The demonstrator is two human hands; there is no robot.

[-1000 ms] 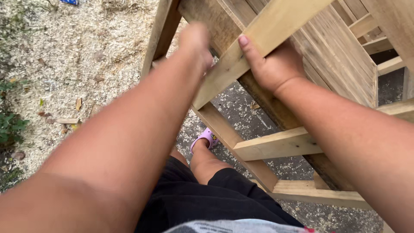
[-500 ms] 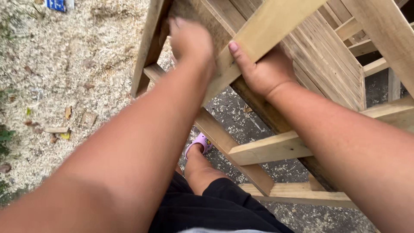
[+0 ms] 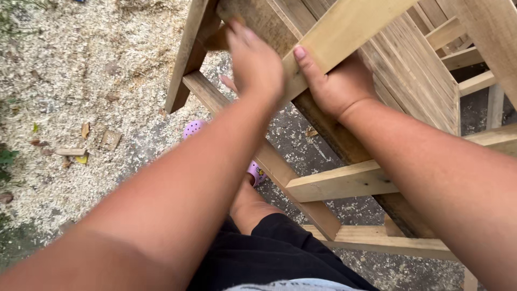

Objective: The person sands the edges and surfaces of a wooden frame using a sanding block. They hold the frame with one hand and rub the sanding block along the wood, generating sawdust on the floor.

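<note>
1. Gripping a pale wooden rail [image 3: 344, 27] that runs diagonally across the top of the view, your right hand [image 3: 336, 86] wraps it from below, thumb up its near face.
2. Your left hand [image 3: 256, 62] presses flat, fingers together, where the rail meets a darker weathered plank [image 3: 253, 19]; whether it is actually clasping anything you cannot tell from this angle.
3. The rail belongs to a slatted timber frame [image 3: 409, 81], tilted over your legs, with cross braces [image 3: 344, 180] of fresh, square-sawn softwood running below.
4. Risk, judged from here: the frame appears to lean toward you, held mostly by one hand, and a slip of that grip could drop it onto your shin or foot.
5. Rough-sawn edges and bare palms make splinters likely if either hand slides along the grain.
6. A soft pink clog [image 3: 194, 129] on your foot offers little protection, and the other clog [image 3: 257, 172] sits just under a brace.
7. Sawdust and shavings [image 3: 81, 81] coat the ground to the left, loose and pale, with small wood offcuts [image 3: 110, 139] among them; footing there could shift under load.
8. Black shorts [image 3: 274, 253] fill the lower edge.
</note>
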